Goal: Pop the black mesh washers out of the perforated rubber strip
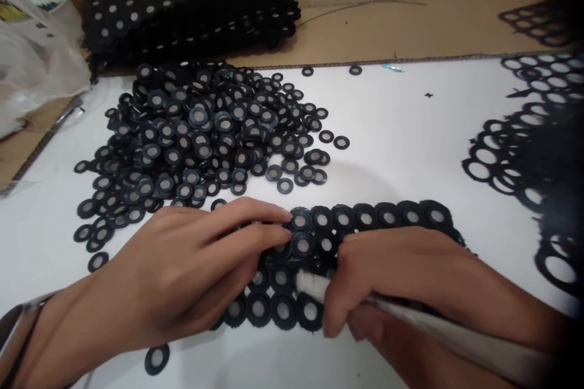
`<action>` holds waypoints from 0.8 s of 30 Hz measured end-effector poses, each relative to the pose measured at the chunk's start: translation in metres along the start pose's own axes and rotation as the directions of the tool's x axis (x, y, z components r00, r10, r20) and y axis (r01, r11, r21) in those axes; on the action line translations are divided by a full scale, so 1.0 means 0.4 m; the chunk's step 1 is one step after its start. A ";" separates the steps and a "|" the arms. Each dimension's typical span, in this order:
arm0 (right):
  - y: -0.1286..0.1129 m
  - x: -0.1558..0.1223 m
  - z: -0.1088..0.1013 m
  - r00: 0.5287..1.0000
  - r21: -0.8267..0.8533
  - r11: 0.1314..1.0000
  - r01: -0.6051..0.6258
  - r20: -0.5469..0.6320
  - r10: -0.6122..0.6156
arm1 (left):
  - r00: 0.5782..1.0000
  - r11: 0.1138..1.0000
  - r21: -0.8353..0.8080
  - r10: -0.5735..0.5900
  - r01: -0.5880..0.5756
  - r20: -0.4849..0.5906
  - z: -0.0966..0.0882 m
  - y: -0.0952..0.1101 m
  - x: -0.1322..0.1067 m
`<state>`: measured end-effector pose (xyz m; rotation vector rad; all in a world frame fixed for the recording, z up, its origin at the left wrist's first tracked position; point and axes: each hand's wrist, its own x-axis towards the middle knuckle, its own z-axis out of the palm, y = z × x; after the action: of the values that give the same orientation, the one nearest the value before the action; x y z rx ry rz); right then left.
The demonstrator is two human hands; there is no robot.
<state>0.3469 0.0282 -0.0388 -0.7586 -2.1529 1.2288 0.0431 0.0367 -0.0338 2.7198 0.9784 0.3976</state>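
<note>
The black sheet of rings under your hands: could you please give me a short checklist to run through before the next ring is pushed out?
1. Left hand flat on the black sheet, fingertips on it: ok.
2. Right hand grips the white tool: ok.
3. Tool tip on a ring: cannot tell, fingers hide it.
4. Sheet flat on the white table: ok.
5. Loose ring pile apart from the sheet: ok.
6. Empty punched sheets set aside at right: ok.
</note>
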 end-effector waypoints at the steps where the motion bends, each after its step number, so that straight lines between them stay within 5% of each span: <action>1: 0.001 -0.001 0.005 0.999 0.022 1.000 0.009 -0.033 -0.008 | 1.000 1.000 0.001 0.000 0.000 0.001 0.001 0.000 0.000; 24: 0.001 -0.002 0.007 0.998 0.076 0.997 -0.032 -0.044 0.035 | 0.998 1.000 0.028 -0.006 0.007 -0.056 0.013 0.004 -0.001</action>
<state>0.3456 0.0260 -0.0407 -0.7859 -2.0530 1.2905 0.0456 0.0348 -0.0384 2.7440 1.0145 0.4637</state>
